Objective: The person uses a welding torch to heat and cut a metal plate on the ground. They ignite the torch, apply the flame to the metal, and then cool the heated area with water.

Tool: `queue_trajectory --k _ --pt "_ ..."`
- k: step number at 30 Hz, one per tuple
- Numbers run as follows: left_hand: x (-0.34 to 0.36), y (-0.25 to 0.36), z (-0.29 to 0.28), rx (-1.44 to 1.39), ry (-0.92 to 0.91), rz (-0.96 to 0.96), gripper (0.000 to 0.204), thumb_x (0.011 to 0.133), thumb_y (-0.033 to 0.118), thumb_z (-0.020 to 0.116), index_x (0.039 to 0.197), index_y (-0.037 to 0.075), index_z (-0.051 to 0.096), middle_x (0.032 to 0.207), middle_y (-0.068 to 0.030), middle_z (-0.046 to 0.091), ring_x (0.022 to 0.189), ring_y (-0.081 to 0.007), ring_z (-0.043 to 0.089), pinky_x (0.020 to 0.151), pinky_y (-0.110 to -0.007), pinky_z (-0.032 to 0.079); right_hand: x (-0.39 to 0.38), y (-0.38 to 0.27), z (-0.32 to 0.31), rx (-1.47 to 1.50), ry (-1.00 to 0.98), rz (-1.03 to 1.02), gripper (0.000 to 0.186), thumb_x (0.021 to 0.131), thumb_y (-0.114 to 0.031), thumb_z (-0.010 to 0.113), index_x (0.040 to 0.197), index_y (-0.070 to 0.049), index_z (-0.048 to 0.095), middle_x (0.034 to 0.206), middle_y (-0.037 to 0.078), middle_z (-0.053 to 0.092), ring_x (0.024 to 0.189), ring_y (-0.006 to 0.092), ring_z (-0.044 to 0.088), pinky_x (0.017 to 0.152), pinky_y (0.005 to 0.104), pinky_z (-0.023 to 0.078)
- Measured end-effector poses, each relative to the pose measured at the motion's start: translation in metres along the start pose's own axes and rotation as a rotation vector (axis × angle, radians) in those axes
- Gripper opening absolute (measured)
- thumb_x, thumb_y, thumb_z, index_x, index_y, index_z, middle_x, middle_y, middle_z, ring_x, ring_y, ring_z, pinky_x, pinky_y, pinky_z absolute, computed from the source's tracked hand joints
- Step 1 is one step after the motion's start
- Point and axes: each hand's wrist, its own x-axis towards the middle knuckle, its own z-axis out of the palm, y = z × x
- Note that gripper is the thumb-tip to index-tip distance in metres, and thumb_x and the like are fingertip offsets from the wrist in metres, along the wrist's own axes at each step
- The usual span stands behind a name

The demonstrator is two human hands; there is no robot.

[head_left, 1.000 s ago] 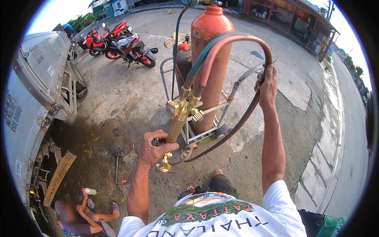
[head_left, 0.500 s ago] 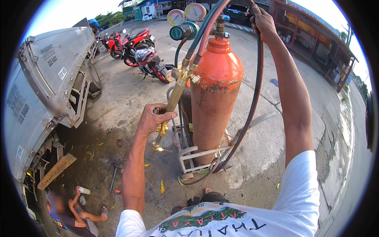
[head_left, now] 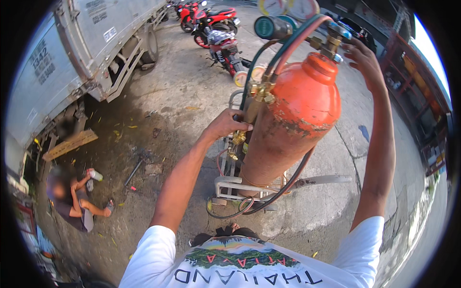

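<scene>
My left hand (head_left: 225, 126) is closed round a brass cutting torch (head_left: 252, 111), held upright beside the orange gas cylinder (head_left: 288, 129). The torch's tip end hangs below my fingers, and its hose fittings are at the top. A green and a red hose (head_left: 298, 34) arch from the torch up towards the cylinder valve (head_left: 332, 44), which has a blue knob. Right of that valve is my right hand (head_left: 366, 69), fingers apart, with nothing visible in it. A regulator (head_left: 272, 28) with round gauges sits at the upper left of the cylinder.
The cylinder stands on a metal hand cart (head_left: 230, 185), hoses looping at its base. A grey truck (head_left: 72, 43) is at left, with a person (head_left: 72, 197) sitting on the ground near a wooden plank (head_left: 72, 145). Motorcycles (head_left: 223, 45) stand beyond. A hammer (head_left: 134, 170) lies on the concrete.
My right hand has let go of the hose and come down beside the valve. My left hand has lowered the torch against the cylinder's side. The view has tilted down and turned left.
</scene>
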Motion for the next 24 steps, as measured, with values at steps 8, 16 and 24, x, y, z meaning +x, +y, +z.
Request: queue_trajectory --k 8,16,24 --pt "0.007 -0.035 0.028 -0.042 0.331 0.251 0.057 0.068 0.037 0.088 0.108 0.001 0.068 0.086 -0.0051 0.065 0.086 -0.017 0.06 0.076 -0.031 0.047 0.003 -0.06 0.031 -0.354 0.086 -0.482 0.052 0.104 -0.05 0.044 0.132 -0.009 0.06 0.12 0.011 0.064 0.109 0.0225 0.063 0.095 0.0356 0.047" --pt "-0.009 -0.02 0.061 0.471 0.537 0.326 0.058 0.081 0.031 0.075 0.128 0.007 0.052 0.114 -0.0155 0.06 0.102 -0.0347 0.066 0.081 -0.046 0.057 0.034 -0.061 0.016 -0.788 0.086 -0.78 0.037 0.105 -0.034 0.047 0.123 -0.005 0.062 0.118 0.017 0.062 0.109 0.0327 0.062 0.093 0.0414 0.049" --pt "-0.018 -0.023 0.077 0.848 0.624 0.216 0.044 0.081 0.023 0.068 0.112 -0.002 0.049 0.115 -0.0214 0.058 0.089 -0.0371 0.068 0.071 -0.045 0.06 0.055 -0.04 0.016 -0.678 -0.01 -0.621 0.043 0.103 -0.037 0.051 0.127 -0.003 0.061 0.113 0.017 0.064 0.103 0.0314 0.063 0.093 0.039 0.047"
